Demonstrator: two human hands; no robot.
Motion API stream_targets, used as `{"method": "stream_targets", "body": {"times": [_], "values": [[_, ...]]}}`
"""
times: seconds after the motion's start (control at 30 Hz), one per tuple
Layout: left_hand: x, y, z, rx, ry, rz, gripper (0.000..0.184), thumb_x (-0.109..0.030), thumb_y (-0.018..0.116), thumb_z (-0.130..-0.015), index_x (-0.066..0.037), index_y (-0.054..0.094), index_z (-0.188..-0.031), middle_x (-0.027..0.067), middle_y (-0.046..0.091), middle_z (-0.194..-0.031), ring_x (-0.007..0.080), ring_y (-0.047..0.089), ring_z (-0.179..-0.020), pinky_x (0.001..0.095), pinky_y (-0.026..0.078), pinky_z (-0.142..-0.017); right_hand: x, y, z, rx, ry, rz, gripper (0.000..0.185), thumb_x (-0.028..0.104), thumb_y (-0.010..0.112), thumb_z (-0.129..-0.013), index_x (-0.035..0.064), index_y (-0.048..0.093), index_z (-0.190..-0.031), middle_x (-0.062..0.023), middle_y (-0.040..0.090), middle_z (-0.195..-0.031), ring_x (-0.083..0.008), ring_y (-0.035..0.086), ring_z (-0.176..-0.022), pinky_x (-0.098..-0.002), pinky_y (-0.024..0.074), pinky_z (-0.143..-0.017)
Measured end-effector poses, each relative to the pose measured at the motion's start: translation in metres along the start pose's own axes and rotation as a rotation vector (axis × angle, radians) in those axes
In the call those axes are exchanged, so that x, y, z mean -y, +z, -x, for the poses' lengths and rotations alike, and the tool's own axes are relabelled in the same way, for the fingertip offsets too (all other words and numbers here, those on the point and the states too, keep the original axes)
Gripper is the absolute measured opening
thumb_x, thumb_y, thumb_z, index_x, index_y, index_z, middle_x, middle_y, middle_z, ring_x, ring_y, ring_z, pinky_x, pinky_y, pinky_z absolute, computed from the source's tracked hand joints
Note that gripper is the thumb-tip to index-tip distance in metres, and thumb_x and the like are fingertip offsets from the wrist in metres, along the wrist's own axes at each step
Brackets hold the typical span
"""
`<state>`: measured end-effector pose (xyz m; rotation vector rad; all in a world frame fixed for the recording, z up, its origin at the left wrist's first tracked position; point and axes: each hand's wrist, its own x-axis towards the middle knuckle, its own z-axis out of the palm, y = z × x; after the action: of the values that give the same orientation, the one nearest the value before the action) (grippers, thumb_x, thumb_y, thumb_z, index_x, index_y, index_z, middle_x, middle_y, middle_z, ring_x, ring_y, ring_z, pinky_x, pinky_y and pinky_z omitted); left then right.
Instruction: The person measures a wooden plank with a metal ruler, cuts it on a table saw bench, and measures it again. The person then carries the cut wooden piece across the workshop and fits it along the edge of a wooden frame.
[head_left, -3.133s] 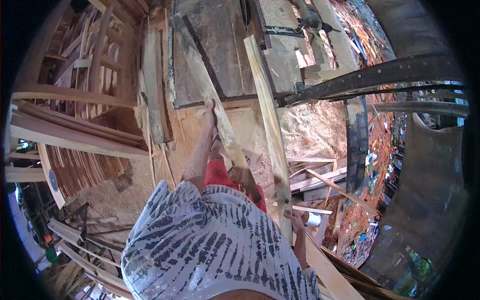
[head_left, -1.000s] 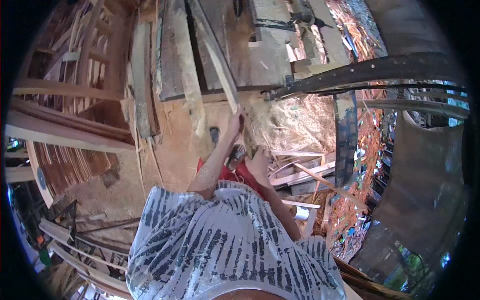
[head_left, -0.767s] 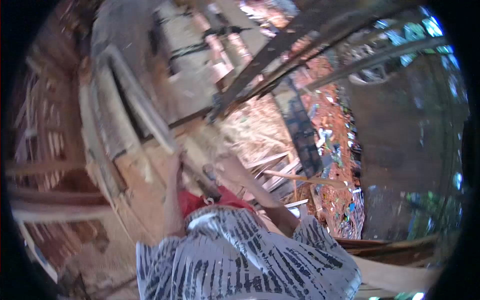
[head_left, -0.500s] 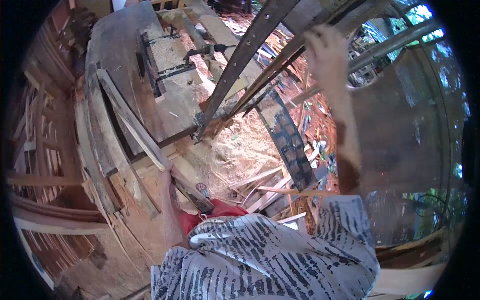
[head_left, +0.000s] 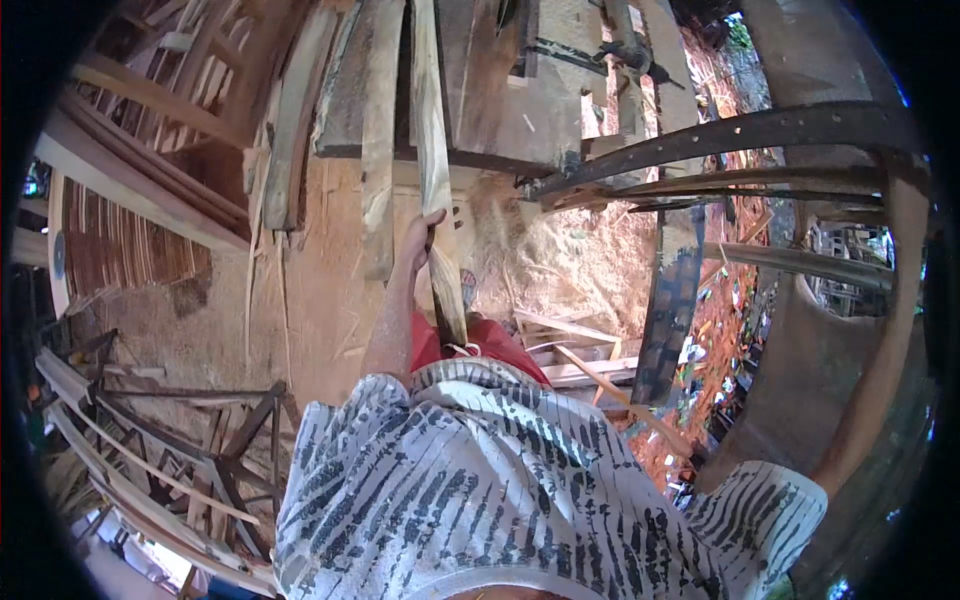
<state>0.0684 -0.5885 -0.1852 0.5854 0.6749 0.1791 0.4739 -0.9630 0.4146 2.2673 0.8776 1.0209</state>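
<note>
My left hand (head_left: 424,236) is closed round a long, narrow wooden plank (head_left: 432,140). The plank's near end is at my waist, by the red shorts (head_left: 510,352), and its far end lies over the worktable (head_left: 480,70). Out at the right, my right hand (head_left: 905,172) is raised at the far end of a dark strip with a row of holes (head_left: 740,135). Its fingers are too dim and small to make out. Under that strip run thin dark wooden beams (head_left: 760,180).
A second board (head_left: 378,180) lies left of the plank. Black metal fittings (head_left: 630,58) sit on the worktable. Sawdust and offcuts (head_left: 575,335) cover the floor. A dark slatted piece (head_left: 668,310) stands to the right, and a wooden frame (head_left: 190,440) is at lower left.
My view has turned left, so the worktable now appears higher and farther right. The left hand still holds the plank, which now points straight ahead. My right hand appears farther right.
</note>
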Motion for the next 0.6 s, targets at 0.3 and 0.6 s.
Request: {"method": "stream_targets", "body": {"times": [0.3,0.6], "values": [[0.02,0.038,0.002,-0.495,0.284,-0.598,0.069,-0.017,0.079,-0.084,-0.006,0.052,-0.146,0.0177,0.068,-0.099,0.0296,0.066,-0.09,0.0417,0.054,-0.085,-0.043,-0.063,0.066,-0.359,0.428,0.055,0.038,0.038,0.061,-0.101,0.0051,0.072,-0.117,-0.0181,0.074,-0.107,-0.0337,0.07,-0.092,-0.046,0.0552,-0.08],[-0.002,0.056,0.041,-0.534,0.278,-1.06,0.097,-0.001,0.068,-0.072,-0.024,0.034,-0.161,0.0253,0.062,-0.1,0.0364,0.062,-0.085,0.0454,0.052,-0.08,0.316,-0.012,0.241,0.573,0.535,-1.43,0.02,0.018,0.066,-0.098,0.0004,0.071,-0.107,-0.0056,0.07,-0.097,-0.0152,0.063,-0.089,-0.0308,0.0509,-0.083]]}}
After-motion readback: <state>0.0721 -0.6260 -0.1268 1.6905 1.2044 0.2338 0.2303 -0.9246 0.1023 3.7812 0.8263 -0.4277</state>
